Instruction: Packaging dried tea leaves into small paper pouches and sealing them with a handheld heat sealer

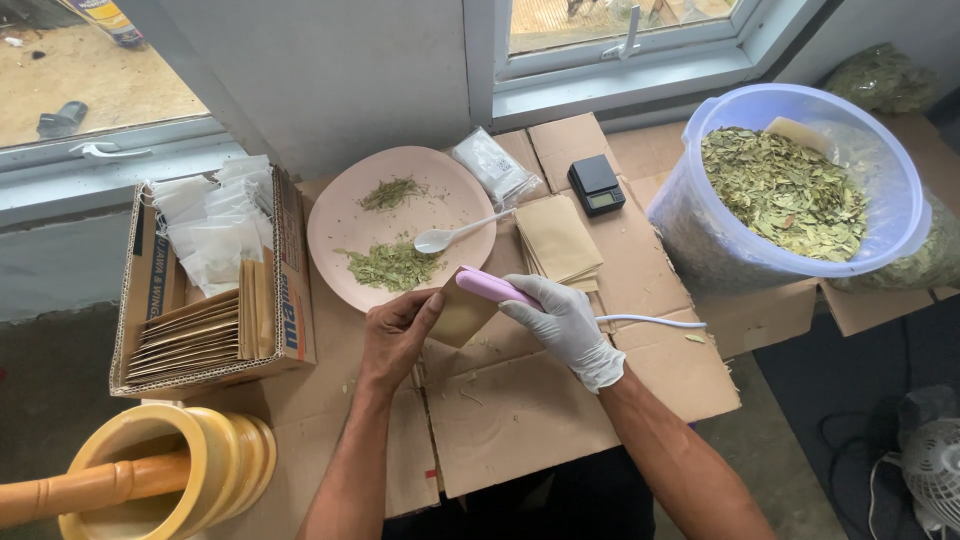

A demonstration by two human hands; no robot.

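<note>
A small brown pouch [462,312] is pinched at its left edge by the bare left hand [397,335], just below the pink plate [350,215]. A pink handheld sealer [495,289], its long axis slanting up-left, is gripped by the gloved right hand [567,328] and clamped across the pouch's top edge.

The bare left hand [398,335] holds a brown pouch [462,312] while the gloved right hand [565,330] clamps a pink sealer [495,288] on its top edge. Just beyond lies a pink plate [345,225] with crushed leaves [392,265] and a white spoon [455,235].
</note>
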